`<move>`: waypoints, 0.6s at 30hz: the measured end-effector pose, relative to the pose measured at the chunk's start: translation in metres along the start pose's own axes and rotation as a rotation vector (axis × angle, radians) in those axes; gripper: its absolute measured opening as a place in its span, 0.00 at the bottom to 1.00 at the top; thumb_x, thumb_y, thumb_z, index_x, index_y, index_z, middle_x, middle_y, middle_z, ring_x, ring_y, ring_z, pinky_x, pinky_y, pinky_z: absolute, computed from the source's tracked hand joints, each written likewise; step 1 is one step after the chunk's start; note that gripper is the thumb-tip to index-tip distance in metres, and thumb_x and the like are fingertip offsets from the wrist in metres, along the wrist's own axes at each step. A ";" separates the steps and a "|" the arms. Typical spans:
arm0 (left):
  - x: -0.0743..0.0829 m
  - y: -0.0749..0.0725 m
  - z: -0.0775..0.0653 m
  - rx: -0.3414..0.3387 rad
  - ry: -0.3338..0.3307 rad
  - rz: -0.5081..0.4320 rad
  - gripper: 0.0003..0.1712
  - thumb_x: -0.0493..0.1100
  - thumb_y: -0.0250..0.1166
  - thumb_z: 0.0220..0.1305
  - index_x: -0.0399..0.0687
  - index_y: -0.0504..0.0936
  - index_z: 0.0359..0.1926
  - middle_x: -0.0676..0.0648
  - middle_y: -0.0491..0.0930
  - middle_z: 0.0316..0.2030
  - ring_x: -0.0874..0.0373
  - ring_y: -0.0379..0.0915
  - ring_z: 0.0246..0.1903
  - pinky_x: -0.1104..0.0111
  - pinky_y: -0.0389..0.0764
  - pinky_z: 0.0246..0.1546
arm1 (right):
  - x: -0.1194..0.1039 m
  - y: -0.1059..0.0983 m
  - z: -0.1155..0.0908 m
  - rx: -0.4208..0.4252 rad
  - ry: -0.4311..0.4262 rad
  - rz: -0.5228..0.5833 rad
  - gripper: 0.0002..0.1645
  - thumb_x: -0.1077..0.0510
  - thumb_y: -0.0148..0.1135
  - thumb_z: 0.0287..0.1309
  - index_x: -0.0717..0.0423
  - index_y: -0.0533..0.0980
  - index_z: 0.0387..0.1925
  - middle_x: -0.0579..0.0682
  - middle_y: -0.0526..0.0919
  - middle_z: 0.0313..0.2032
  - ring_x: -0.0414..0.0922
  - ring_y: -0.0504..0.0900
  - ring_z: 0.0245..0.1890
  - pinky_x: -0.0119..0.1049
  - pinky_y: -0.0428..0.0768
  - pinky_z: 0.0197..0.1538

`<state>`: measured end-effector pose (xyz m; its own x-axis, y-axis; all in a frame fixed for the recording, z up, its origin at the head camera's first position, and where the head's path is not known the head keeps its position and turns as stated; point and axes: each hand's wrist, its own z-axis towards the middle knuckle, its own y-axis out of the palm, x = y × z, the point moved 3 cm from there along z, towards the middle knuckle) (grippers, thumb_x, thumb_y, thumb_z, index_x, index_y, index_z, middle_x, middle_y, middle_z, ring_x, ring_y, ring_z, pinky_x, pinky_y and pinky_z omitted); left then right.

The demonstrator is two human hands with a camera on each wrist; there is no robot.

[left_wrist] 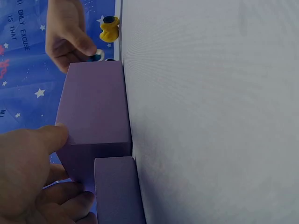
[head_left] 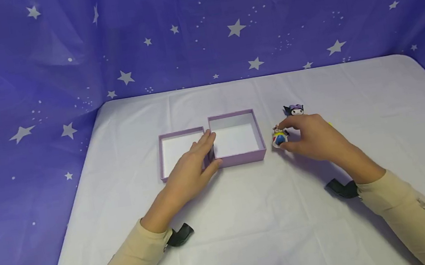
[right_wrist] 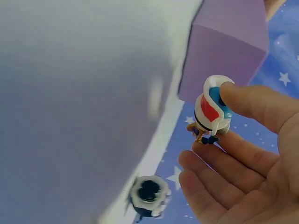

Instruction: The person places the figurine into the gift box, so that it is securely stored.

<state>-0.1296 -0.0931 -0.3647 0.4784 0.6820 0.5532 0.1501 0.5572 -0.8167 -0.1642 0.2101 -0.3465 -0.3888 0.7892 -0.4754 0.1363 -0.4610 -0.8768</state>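
Observation:
My right hand (head_left: 313, 136) pinches a small toy figurine (head_left: 279, 137) between thumb and fingers, just right of the purple box (head_left: 240, 159). In the right wrist view the figurine (right_wrist: 212, 106) shows white, red and blue parts, with the thumb on its blue side. My left hand (head_left: 189, 172) rests with extended fingers against the box's left wall and its thumb at the near left corner. This open-topped box has a white inside. A shallower purple lid (head_left: 162, 157) lies at its left, partly covered by the left hand.
Behind my right hand stands a black-and-white figurine (head_left: 296, 110) with a purple top. A yellow duck figure (left_wrist: 110, 30) is at the far side in the left wrist view. White cloth (head_left: 250, 227) covers the table; a blue starry curtain (head_left: 198, 30) hangs behind.

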 end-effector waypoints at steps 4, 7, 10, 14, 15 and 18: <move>0.000 0.000 0.000 0.003 0.007 0.005 0.38 0.51 0.60 0.70 0.40 0.58 0.73 0.43 0.54 0.73 0.52 0.51 0.71 0.60 0.51 0.72 | -0.008 -0.007 0.001 0.056 -0.018 0.005 0.24 0.55 0.75 0.48 0.56 0.81 0.49 0.53 0.85 0.45 0.58 0.81 0.47 0.55 0.79 0.50; 0.001 -0.001 -0.001 0.007 0.014 0.003 0.38 0.51 0.61 0.70 0.40 0.59 0.73 0.43 0.54 0.73 0.53 0.51 0.71 0.59 0.52 0.72 | -0.014 -0.012 0.001 0.102 -0.032 0.014 0.24 0.56 0.76 0.47 0.56 0.81 0.48 0.52 0.85 0.43 0.56 0.82 0.45 0.53 0.80 0.48; 0.001 -0.001 -0.001 0.008 0.013 0.005 0.38 0.50 0.60 0.70 0.40 0.59 0.73 0.42 0.55 0.73 0.53 0.50 0.71 0.60 0.52 0.72 | -0.021 -0.016 0.003 0.131 -0.041 0.028 0.24 0.57 0.76 0.47 0.54 0.82 0.48 0.51 0.85 0.44 0.55 0.83 0.44 0.52 0.80 0.47; 0.001 -0.001 -0.001 0.004 0.006 0.007 0.38 0.51 0.60 0.70 0.40 0.59 0.73 0.43 0.54 0.73 0.54 0.50 0.71 0.60 0.51 0.72 | -0.029 -0.019 0.005 0.141 -0.044 0.034 0.22 0.56 0.75 0.48 0.51 0.82 0.48 0.48 0.85 0.45 0.54 0.82 0.44 0.51 0.80 0.47; 0.001 -0.001 -0.001 0.004 0.007 0.005 0.38 0.52 0.60 0.70 0.40 0.58 0.73 0.43 0.54 0.73 0.54 0.50 0.71 0.60 0.51 0.72 | -0.031 -0.019 0.006 0.140 -0.045 0.034 0.22 0.56 0.75 0.48 0.51 0.82 0.48 0.48 0.85 0.45 0.54 0.82 0.44 0.51 0.79 0.48; 0.000 0.000 -0.001 0.002 0.006 0.002 0.39 0.52 0.60 0.70 0.41 0.58 0.74 0.43 0.54 0.73 0.53 0.50 0.71 0.60 0.51 0.72 | -0.037 -0.019 0.008 0.133 -0.049 0.038 0.23 0.56 0.75 0.47 0.51 0.82 0.48 0.48 0.85 0.46 0.54 0.81 0.45 0.51 0.79 0.49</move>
<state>-0.1289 -0.0933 -0.3643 0.4842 0.6801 0.5505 0.1470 0.5570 -0.8174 -0.1595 0.1868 -0.3117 -0.4300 0.7509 -0.5013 0.0311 -0.5426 -0.8394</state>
